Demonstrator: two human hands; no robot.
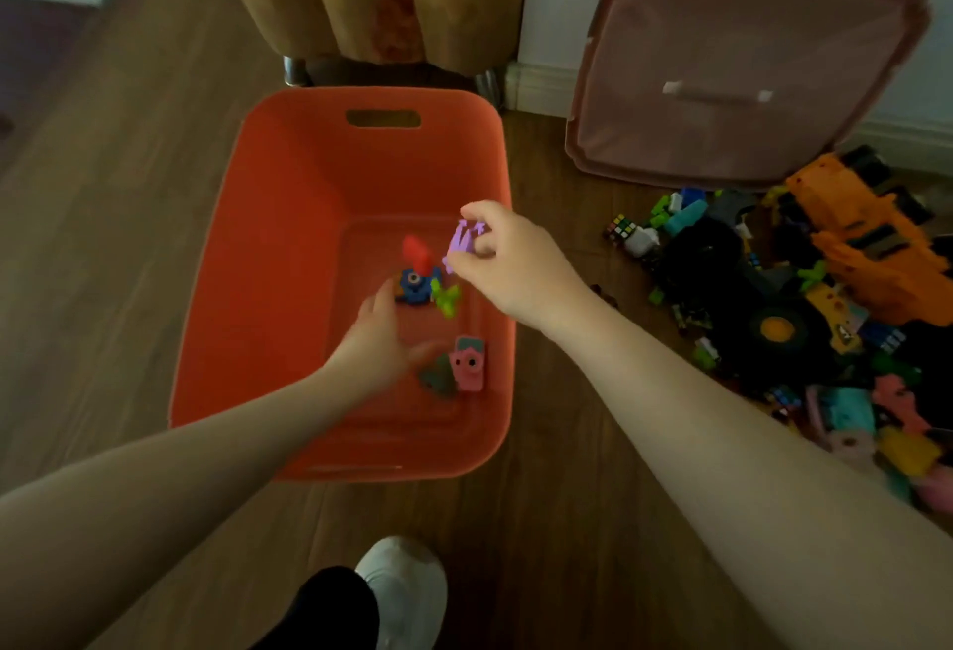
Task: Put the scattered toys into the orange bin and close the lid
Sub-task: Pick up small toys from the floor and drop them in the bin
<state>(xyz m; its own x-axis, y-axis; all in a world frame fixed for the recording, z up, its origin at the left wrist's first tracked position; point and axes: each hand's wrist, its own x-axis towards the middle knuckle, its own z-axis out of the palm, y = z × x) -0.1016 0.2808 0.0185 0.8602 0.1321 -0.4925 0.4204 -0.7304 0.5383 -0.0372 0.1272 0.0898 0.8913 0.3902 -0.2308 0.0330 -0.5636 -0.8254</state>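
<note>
Shoe [399,593], white, sat nearest me on the wood floor [541,536]. Over the orange bin [289,247], my left hand [371,340] was blurred, fingers seemingly loose and holding nothing. My right hand [508,262] pinched a purple toy [461,242] above a few pieces in the bin. Scattered toys [804,309] lay right, running off frame. Beyond, the lid [742,77] leaned on the wall.

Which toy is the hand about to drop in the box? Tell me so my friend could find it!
Find the big orange bin on the wooden floor. Over its right side, the right hand pinches a small purple toy. It is the only purple piece, held above the red, blue, green and pink toys lying at the bottom.
</note>
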